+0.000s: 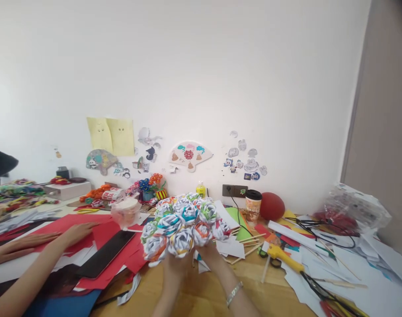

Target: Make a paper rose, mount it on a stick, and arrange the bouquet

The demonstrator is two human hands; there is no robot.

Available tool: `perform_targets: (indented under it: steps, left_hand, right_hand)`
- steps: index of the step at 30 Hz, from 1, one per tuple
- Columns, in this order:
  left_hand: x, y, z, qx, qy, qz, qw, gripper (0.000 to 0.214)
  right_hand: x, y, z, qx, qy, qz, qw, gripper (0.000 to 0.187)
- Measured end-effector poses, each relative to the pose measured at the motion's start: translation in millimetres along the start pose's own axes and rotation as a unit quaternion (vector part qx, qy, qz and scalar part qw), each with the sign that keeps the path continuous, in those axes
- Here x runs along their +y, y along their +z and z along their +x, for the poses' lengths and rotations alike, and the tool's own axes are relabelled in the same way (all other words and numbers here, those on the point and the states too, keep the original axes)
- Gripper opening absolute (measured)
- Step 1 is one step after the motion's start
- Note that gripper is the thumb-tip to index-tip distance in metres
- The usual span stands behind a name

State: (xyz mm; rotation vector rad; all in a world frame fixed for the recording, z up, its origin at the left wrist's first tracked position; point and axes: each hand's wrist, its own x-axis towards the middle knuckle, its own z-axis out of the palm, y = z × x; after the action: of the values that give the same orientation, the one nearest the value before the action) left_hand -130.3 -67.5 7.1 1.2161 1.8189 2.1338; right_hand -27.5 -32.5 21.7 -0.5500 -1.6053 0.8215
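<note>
Both my hands hold up a bouquet of paper roses (183, 224) over the wooden table (201, 295). The roses are folded from white printed paper with blue, green, orange and red streaks. My left hand (172, 269) grips the bunch from below on the left. My right hand (210, 256), with a silver bracelet (234, 293) on the wrist, grips it from below on the right. The stems are hidden behind my hands.
A co-worker's hands (76, 231) rest on red paper sheets (98, 229) at left, beside a black phone (105, 253). A clear plastic cup (125, 211), a paper coffee cup (253, 205), a red ball (272, 206), a yellow glue gun (283, 257), wooden sticks, cables and white paper crowd the table.
</note>
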Motion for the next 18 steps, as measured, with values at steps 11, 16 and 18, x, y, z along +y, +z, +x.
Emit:
perform_targets:
  steps: [11,16,18]
  left_hand:
    - [-2,-14.9,12,-0.007,0.041,-0.005,0.999,0.042]
    - [-4,-23.5,12,0.003,0.042,0.025,0.999,0.029]
    - [-7,-27.0,16,0.003,0.059,0.059,0.997,0.024]
  right_hand:
    - [25,36,13,-0.119,0.025,0.168,0.978,0.054]
    - [34,27,15,-0.046,-0.008,0.061,0.997,0.036]
    - [33,23,19,-0.012,-0.036,-0.003,0.999,0.031]
